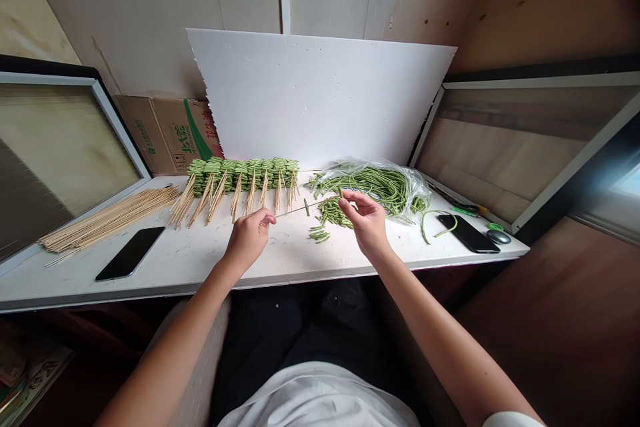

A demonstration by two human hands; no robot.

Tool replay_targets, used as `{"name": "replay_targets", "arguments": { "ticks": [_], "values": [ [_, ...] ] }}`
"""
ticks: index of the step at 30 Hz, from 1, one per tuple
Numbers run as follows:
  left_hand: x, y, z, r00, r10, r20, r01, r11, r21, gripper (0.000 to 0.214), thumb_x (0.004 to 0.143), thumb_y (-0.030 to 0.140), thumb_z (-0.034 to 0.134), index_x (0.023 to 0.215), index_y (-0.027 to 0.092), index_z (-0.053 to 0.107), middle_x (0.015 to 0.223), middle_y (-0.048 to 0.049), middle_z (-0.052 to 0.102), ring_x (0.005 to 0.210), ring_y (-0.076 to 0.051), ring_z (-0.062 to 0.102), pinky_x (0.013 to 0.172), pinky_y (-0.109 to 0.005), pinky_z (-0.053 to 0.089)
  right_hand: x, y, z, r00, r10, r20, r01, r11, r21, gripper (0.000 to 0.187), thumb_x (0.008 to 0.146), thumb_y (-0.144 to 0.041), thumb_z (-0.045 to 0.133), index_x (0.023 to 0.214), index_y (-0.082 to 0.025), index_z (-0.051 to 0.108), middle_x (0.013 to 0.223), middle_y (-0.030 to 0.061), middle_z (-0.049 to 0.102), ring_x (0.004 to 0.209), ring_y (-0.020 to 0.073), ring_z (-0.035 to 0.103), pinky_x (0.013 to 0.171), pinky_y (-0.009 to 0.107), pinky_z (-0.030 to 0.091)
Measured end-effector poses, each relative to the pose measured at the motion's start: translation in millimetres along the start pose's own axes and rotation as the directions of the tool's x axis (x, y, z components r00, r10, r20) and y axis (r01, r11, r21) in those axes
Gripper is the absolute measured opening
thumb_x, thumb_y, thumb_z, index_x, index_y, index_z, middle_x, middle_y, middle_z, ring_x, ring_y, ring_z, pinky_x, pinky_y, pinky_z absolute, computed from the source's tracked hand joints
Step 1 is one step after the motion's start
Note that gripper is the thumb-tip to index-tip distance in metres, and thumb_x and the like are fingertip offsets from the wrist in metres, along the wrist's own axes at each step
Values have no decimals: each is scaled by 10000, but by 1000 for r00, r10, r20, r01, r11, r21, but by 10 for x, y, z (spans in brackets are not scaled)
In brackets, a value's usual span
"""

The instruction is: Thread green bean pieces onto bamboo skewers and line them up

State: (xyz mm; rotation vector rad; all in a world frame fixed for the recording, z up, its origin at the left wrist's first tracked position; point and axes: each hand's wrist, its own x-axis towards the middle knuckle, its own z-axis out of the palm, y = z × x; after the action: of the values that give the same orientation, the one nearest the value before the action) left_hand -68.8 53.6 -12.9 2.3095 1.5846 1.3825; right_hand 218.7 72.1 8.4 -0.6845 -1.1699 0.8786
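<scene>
My left hand [251, 235] is closed around one end of a thin wooden skewer [290, 211], which points to the right above the table. One short cut piece of green bean [307, 207] is threaded crosswise on it. At the skewer's far end my right hand [365, 219] pinches another bean piece [341, 193] between thumb and fingertips. Beneath and beside that hand lie a heap of cut bean pieces [333, 213] and a smaller group of pieces [319, 234]. Whole long beans [380, 185] fill an open clear plastic bag [417, 187] behind.
Finished bean skewers [240, 177] are stacked at the back left. Bare skewers [110, 213] and a phone [131, 252] lie left of them. At right are another phone [469, 233], a mouse [499, 237] and a loose bean [425, 230]. A white foam board [325, 100] stands behind.
</scene>
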Motion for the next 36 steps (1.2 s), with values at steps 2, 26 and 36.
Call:
{"name": "replay_targets", "arguments": {
  "ticks": [2,26,36],
  "values": [
    [-5,-17,3,998,-22,61,21,1000,13,248,893,114,489,865,229,707,887,-40,807,819,-233,750,751,-316,538,-2,-13,5,1000,-13,6,13,1000,-17,322,736,-485,966,961,-282,855,1029,59,772,921,224,685,750,359,568],
    [3,23,15,996,12,84,-4,995,-99,187,948,126,480,876,219,625,670,16,651,629,-171,624,663,-273,460,38,101,1,990,139,-23,-134,981,141,385,621,-430,1028,908,-261,835,957,25,783,842,178,663,778,339,553],
    [-5,0,12,976,-69,207,77,997,-31,250,824,43,459,817,226,630,695,7,672,647,-186,634,629,-280,450,-8,39,41,994,109,20,-110,991,71,373,641,-466,1011,887,-255,825,995,47,792,864,201,688,796,364,567]
  ]
}}
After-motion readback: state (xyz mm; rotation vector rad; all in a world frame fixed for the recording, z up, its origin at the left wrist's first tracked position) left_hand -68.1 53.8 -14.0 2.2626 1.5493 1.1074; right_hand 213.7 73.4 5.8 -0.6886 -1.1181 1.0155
